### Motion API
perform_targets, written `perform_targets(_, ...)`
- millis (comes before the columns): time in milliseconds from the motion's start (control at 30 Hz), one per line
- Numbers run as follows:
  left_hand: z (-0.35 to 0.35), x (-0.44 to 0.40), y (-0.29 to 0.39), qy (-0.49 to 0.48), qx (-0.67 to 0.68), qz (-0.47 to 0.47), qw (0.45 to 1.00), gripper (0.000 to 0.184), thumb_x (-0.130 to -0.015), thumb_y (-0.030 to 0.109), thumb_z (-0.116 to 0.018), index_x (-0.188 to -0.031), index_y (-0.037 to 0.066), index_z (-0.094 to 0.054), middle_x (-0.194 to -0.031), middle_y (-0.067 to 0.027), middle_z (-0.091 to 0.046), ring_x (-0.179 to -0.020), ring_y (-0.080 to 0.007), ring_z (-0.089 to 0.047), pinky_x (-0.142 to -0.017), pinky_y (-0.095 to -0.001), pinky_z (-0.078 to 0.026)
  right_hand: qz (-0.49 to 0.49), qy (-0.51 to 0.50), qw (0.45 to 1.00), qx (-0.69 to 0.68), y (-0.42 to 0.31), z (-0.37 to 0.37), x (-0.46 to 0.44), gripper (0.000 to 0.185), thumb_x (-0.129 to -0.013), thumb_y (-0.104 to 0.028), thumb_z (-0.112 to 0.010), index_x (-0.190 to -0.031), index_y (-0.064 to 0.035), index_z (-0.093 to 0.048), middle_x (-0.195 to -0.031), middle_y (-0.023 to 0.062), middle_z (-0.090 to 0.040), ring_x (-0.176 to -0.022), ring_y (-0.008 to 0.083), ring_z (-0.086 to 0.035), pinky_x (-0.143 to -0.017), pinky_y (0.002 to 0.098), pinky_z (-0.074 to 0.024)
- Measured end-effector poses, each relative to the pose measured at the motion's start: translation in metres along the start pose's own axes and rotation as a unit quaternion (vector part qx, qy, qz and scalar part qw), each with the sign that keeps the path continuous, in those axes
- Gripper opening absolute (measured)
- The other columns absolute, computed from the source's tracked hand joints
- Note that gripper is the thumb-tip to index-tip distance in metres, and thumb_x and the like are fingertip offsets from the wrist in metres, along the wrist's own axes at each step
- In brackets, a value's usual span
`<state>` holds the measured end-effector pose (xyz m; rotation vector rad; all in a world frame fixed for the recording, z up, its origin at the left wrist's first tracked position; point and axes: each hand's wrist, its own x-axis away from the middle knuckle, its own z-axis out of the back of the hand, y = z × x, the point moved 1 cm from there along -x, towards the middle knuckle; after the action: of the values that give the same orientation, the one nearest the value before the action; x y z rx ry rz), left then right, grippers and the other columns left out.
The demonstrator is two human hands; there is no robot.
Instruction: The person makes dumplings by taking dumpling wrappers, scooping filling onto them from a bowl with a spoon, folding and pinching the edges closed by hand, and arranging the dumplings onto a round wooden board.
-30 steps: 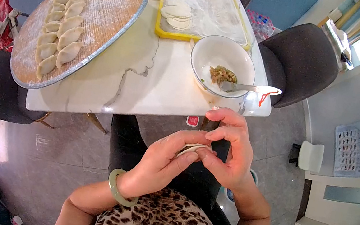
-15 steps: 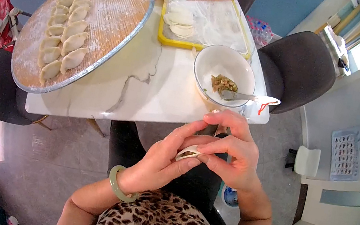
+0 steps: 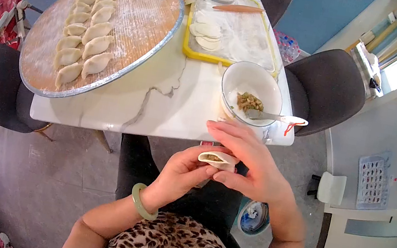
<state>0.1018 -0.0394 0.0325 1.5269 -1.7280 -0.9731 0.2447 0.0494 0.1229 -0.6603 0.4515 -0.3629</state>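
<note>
A half-folded dumpling (image 3: pixel 224 163) with brown-green filling showing at its open left end lies in my left hand (image 3: pixel 180 174). The thumb and fingers of that hand close on it from below and behind. My right hand (image 3: pixel 259 169) is beside the dumpling's right end, fingers stretched apart and thumb just under it; whether it touches the dough I cannot tell. Beyond my hands stands a white bowl (image 3: pixel 227 87) with some meat filling (image 3: pixel 250 102) and a white-handled spoon or spreader (image 3: pixel 276 117) resting in it.
A round floured board (image 3: pixel 140 34) at the left carries rows of finished dumplings (image 3: pixel 98 46). Behind the bowl lies a yellow-edged floured mat (image 3: pixel 248 37) with round wrappers (image 3: pixel 207 34) and a wooden rolling pin (image 3: pixel 238 8). Dark chairs (image 3: pixel 327 85) flank the marble-look table (image 3: pixel 103 119).
My right hand has opened and drawn back from pinching the dumpling's edge. The dumpling has tipped up in my left hand, showing more filling. The view has shifted slightly.
</note>
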Motion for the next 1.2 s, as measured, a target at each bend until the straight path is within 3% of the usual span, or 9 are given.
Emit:
perform_targets(167,0.001,0.001,0.004,-0.019,-0.041,-0.011,0.999,0.03,-0.095,0.018,-0.056,-0.119,0.0,-0.052,-0.107,-0.0066,-0.061,-0.096,-0.0151,-0.06,-0.084,-0.0304,-0.051,0.042,-0.089,0.984,0.15,-0.006,0.0,-0.006,0.045,-0.085,-0.028,-0.062,-0.124,-0.0058,-0.054,-0.129,0.01,-0.054,-0.124,0.0284,-0.047,-0.104,0.0463,-0.0338)
perform_targets(267,0.0,0.003,0.008,-0.025,-0.031,-0.005,0.999,0.029,-0.096,0.021,-0.054,-0.117,0.001,-0.052,-0.106,-0.0051,-0.061,-0.096,-0.0142,-0.06,-0.084,-0.03,-0.051,0.041,-0.079,0.981,0.175,-0.009,-0.002,-0.006,0.04,-0.085,-0.025,-0.061,-0.121,-0.0075,-0.056,-0.124,0.0062,-0.058,-0.121,0.0261,-0.05,-0.103,0.0472,-0.0345)
perform_targets(433,-0.007,0.0,-0.002,-0.021,-0.008,-0.04,0.999,0.03,-0.097,0.023,-0.052,-0.117,0.001,-0.051,-0.107,-0.0047,-0.059,-0.095,-0.0136,-0.059,-0.085,-0.0306,-0.05,0.081,-0.026,0.973,0.212,-0.006,-0.006,-0.003,0.035,-0.086,-0.022,-0.06,-0.117,-0.0058,-0.058,-0.119,0.0075,-0.062,-0.118,0.0253,-0.054,-0.103,0.0458,-0.0352)
perform_targets(533,-0.013,-0.002,-0.007,0.004,0.08,-0.041,0.996,0.029,-0.098,0.022,-0.05,-0.119,0.002,-0.049,-0.109,-0.0047,-0.058,-0.095,-0.0138,-0.058,-0.085,-0.0311,-0.049,0.118,-0.023,0.965,0.234,0.005,-0.005,0.0,0.041,-0.084,-0.023,-0.061,-0.12,-0.0035,-0.056,-0.125,0.0106,-0.058,-0.122,0.0267,-0.05,-0.103,0.0455,-0.0347)
perform_targets(633,-0.013,-0.003,-0.004,0.014,0.06,0.0,0.998,0.029,-0.099,0.019,-0.048,-0.121,0.001,-0.049,-0.112,-0.0046,-0.058,-0.095,-0.013,-0.058,-0.086,-0.0301,-0.049,0.037,-0.038,0.986,0.161,0.001,-0.005,-0.006,0.049,-0.081,-0.025,-0.064,-0.124,-0.0028,-0.054,-0.131,0.0125,-0.053,-0.127,0.0284,-0.045,-0.104,0.0462,-0.0342)
perform_targets(733,-0.009,-0.003,0.0,0.029,-0.034,-0.078,0.996,0.027,-0.099,0.015,-0.048,-0.12,0.001,-0.052,-0.106,-0.0038,-0.059,-0.097,-0.0095,-0.056,-0.081,-0.0249,-0.051,0.009,-0.072,0.99,0.121,-0.005,-0.001,-0.011,0.056,-0.08,-0.028,-0.066,-0.127,-0.0029,-0.051,-0.135,0.0139,-0.049,-0.131,0.0297,-0.04,-0.105,0.0473,-0.0337)
perform_targets(900,-0.004,0.0,-0.001,0.012,-0.097,-0.039,0.994,0.02,-0.098,0.014,-0.049,-0.112,0.0,-0.054,-0.101,-0.0047,-0.061,-0.087,-0.0097,-0.059,-0.077,-0.0255,-0.051,0.048,-0.115,0.967,0.222,-0.005,-0.001,-0.017,0.043,-0.083,-0.024,-0.063,-0.12,-0.0033,-0.057,-0.126,0.0106,-0.057,-0.125,0.0273,-0.048,-0.104,0.0473,-0.0346)
perform_targets(1133,-0.004,0.002,-0.006,0.04,0.026,0.001,0.999,0.02,-0.098,0.015,-0.048,-0.109,0.0,-0.056,-0.101,-0.0047,-0.062,-0.085,-0.0114,-0.061,-0.075,-0.0261,-0.052,0.095,-0.088,0.969,0.212,0.003,-0.012,-0.017,0.032,-0.085,-0.018,-0.06,-0.113,-0.0033,-0.061,-0.12,0.008,-0.061,-0.12,0.025,-0.052,-0.102,0.0468,-0.0371)
perform_targets(1200,-0.004,0.0,-0.001,0.052,0.002,0.002,0.999,0.02,-0.099,0.016,-0.048,-0.106,0.0,-0.057,-0.099,-0.0046,-0.063,-0.084,-0.0111,-0.061,-0.076,-0.0259,-0.052,0.056,-0.069,0.982,0.169,0.007,-0.015,-0.018,0.032,-0.084,-0.017,-0.061,-0.113,-0.0036,-0.061,-0.12,0.0084,-0.061,-0.12,0.0243,-0.052,-0.102,0.046,-0.0374)
